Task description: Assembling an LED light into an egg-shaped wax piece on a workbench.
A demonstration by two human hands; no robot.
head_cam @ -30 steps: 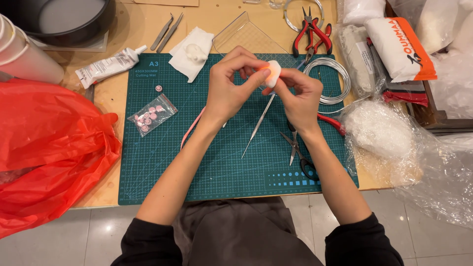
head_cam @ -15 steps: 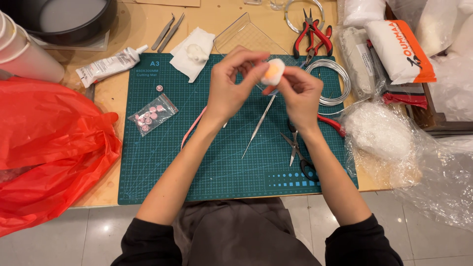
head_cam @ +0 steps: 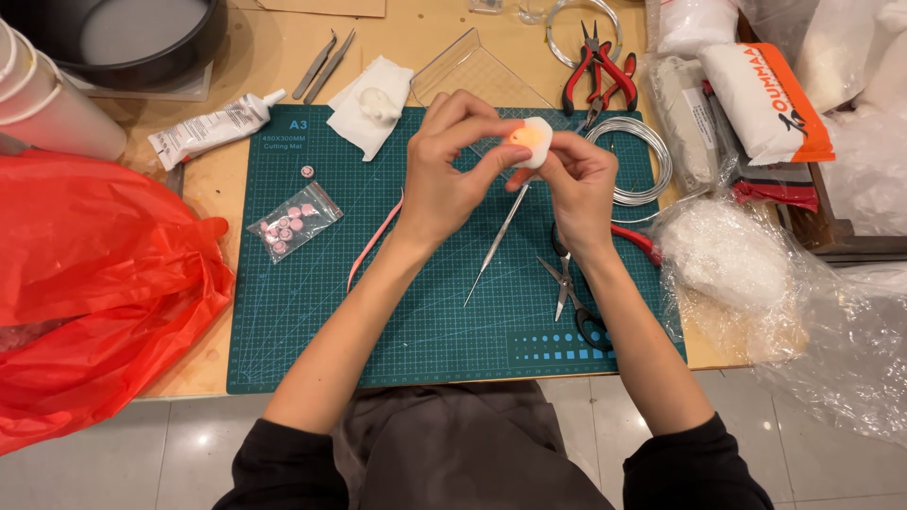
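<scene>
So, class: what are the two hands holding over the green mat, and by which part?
Both the left hand and right hand pinch a small white lump with an orange spot by its edges, between fingertips.

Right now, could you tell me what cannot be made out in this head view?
- Small white and orange piece: its underside is covered by the fingers of the left hand and right hand.
- Black round tray: cut off by the top edge.
- Small bag of pink beads: too small to count.
- Red plastic bag: contents hidden, left side cut off.
</scene>
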